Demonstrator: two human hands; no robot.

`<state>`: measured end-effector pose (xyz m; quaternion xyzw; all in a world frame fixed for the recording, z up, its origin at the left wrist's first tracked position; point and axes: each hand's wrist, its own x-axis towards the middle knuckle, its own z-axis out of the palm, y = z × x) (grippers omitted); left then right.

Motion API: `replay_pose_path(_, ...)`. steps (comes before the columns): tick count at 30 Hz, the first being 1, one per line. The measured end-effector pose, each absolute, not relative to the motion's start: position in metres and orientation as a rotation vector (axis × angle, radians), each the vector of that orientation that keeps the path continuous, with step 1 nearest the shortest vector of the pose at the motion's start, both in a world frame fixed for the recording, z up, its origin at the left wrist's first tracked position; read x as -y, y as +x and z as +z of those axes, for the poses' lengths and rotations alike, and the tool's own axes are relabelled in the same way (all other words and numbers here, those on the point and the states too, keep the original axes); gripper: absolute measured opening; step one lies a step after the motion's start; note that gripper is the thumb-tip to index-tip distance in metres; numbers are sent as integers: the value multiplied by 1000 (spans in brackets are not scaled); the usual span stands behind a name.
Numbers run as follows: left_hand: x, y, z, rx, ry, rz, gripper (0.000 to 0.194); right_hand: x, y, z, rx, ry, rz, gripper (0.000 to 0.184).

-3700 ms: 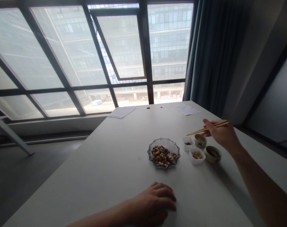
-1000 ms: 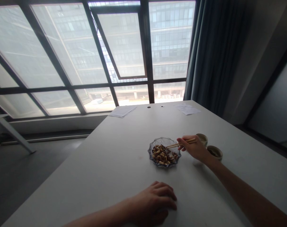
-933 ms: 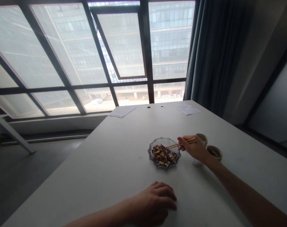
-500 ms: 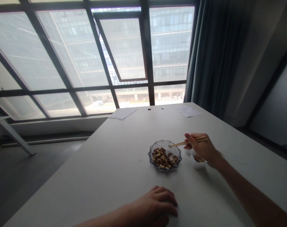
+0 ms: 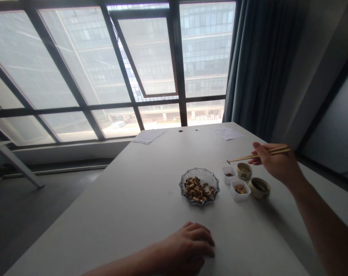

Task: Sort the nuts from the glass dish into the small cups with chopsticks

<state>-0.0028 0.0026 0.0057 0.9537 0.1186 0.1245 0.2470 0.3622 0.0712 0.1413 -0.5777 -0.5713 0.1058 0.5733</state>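
My right hand [image 5: 277, 161] is closed around a pair of wooden chopsticks [image 5: 248, 156], raised above the table. Their tips pinch a small dark piece [image 5: 228, 162], too small to name, above a white plastic cup [image 5: 226, 180] with a few dark bits inside. A second white plastic cup [image 5: 239, 196] holds pale, peanut-like pieces. Beside these stand two beige ceramic cups [image 5: 245, 171], one nearer than the other. A scalloped glass bowl [image 5: 214, 177] contains a heap of mixed brown and pale pieces. My left hand [image 5: 192, 243] rests on the table in front of the bowl, fingers loosely spread, holding nothing.
The white table [image 5: 128, 199] reaches toward the windows. Stacked papers [image 5: 149, 136] lie at its far left corner and loose sheets [image 5: 229, 133] at the far right. A dark curtain [image 5: 257, 73] hangs behind. Another table's leg [image 5: 21, 165] stands at left.
My right hand has moved right and up with the chopsticks, away from the glass bowl. The small cups that it covered now show. My left hand stays nearly still.
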Motion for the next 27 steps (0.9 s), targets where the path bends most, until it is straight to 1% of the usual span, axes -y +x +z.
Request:
replay_pose_path(7,-2,-3,4,-323,2601,395,37,-76,368,137,1352,-1417,249,44)
replay_pose_path(13,-2,-3,6,-339,2625,332,38,-79,372,132,1384,-1446,249,41)
replay_pose_path(21,-3,-4,6,-336,2602,326,38,-80,364,129,1409,-1470,329,47)
replay_pose_path(27,-3,-3,4,-330,2602,370,38,-79,358,130,1391,-1443,430,47)
